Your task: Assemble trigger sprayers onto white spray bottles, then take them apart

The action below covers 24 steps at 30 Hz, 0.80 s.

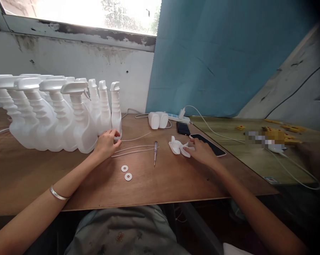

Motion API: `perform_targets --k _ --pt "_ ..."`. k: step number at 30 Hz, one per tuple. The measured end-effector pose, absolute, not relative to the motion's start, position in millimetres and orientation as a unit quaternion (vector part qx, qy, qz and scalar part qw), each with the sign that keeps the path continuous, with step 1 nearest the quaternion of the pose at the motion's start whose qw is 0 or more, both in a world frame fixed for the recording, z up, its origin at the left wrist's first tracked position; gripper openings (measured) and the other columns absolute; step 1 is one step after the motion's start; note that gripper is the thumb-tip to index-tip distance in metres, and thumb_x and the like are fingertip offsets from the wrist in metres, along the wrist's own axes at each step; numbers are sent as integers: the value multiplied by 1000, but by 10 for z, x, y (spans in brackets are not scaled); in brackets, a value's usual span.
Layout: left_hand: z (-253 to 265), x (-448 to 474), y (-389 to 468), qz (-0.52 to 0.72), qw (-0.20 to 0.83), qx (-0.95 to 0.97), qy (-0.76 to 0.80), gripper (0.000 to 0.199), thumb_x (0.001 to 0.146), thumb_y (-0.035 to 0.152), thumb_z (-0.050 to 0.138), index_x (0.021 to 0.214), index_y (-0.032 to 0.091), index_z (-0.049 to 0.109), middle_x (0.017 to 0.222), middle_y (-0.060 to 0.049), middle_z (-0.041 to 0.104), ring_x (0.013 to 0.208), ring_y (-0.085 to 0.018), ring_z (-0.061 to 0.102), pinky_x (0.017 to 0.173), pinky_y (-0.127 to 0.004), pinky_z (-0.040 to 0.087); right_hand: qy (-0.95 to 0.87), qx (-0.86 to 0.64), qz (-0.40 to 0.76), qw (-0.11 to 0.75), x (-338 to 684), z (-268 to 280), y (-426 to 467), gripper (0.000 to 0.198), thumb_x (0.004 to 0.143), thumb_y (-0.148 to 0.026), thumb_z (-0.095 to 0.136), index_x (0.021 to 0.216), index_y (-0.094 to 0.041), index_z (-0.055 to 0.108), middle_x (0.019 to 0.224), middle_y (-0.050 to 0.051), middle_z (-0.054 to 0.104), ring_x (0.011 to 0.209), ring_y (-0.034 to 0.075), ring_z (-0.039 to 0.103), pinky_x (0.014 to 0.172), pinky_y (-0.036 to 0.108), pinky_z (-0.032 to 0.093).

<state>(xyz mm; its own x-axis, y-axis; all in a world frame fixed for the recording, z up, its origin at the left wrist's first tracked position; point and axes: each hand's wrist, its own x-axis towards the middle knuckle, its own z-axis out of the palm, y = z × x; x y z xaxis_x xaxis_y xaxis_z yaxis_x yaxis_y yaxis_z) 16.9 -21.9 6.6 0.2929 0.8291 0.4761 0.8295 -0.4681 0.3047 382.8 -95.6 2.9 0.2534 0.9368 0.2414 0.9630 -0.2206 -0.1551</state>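
Note:
My left hand (106,144) is at the foot of the rightmost white spray bottle (116,113). Its thumb and forefinger are a little apart there, close to the end of a thin white tube (135,137). My right hand (203,153) reaches over a few white plastic pieces (176,146), with its thumb touching one of them and its fingers spread. These pieces look like parts of a sprayer head. Between the hands lie a clear-handled screwdriver (155,150) and two white washers, one (124,168) just behind the other (128,176).
Rows of white spray bottles (82,131) stand at the left. Behind are two white rounded objects (154,121) and a power strip (173,117). A phone (215,148) lies beside my right hand. Yellow objects (290,132) sit on the neighbouring table.

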Motion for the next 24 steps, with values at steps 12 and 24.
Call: perform_targets --k 12,24 --pt "78 168 -248 -295 6 -804 -516 16 75 27 44 85 19 54 88 -6 61 85 -22 56 72 -31 43 -582 -782 -41 220 3806 -120 -925 39 66 -32 59 101 -16 50 106 13 54 97 26 56 83 34 42" --pt "78 173 -253 -298 3 -805 -513 16 75 27 44 85 18 53 89 -6 60 85 -22 57 71 -31 44 -633 -750 -32 190 3619 -120 -990 42 75 -28 50 112 -10 40 118 20 49 111 31 48 91 38 39"
